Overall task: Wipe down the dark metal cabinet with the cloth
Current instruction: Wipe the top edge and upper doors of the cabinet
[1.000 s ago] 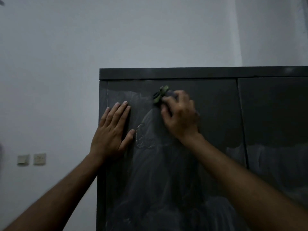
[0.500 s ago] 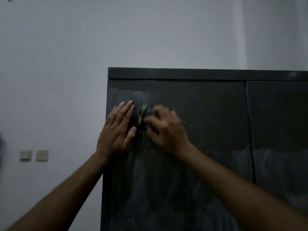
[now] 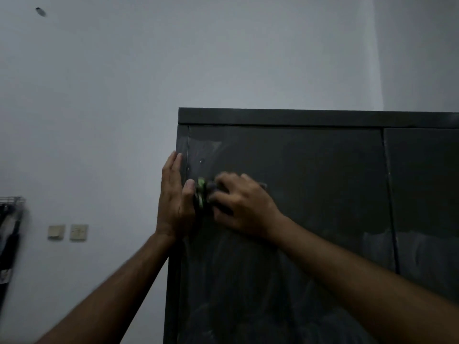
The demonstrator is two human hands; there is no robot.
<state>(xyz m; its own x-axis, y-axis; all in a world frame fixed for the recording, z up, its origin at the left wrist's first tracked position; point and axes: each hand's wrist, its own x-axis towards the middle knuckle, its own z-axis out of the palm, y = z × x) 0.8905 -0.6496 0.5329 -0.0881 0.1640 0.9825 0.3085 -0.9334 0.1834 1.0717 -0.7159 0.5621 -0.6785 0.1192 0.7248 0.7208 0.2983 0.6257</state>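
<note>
Right hand (image 3: 242,203) has fingers curled round the bunched green-and-dark cloth (image 3: 202,194), pressing it on the front of the dark metal cabinet (image 3: 310,194), upper left of the left door panel. Left hand (image 3: 173,194) is released, fingers straight, flat against the cabinet's left front corner, thumb touching or just beside the cloth.

Risks: cloth is right at the left hand, so a further leftward stroke likely bumps the thumb or runs off the cabinet edge. Cloth is wadded small, so it could slip from the grasp under pressure and drop. Frame is dim and blurred, so missed patches are likely; pale smears show low on both panels.

Room: left edge just beside the cloth, top rim (image 3: 298,117) near above, door seam (image 3: 387,194) well to the right. Open panel lies right and down. Wall (image 3: 99,120) left, 2 switch plates (image 3: 67,232) well apart from the hands.
</note>
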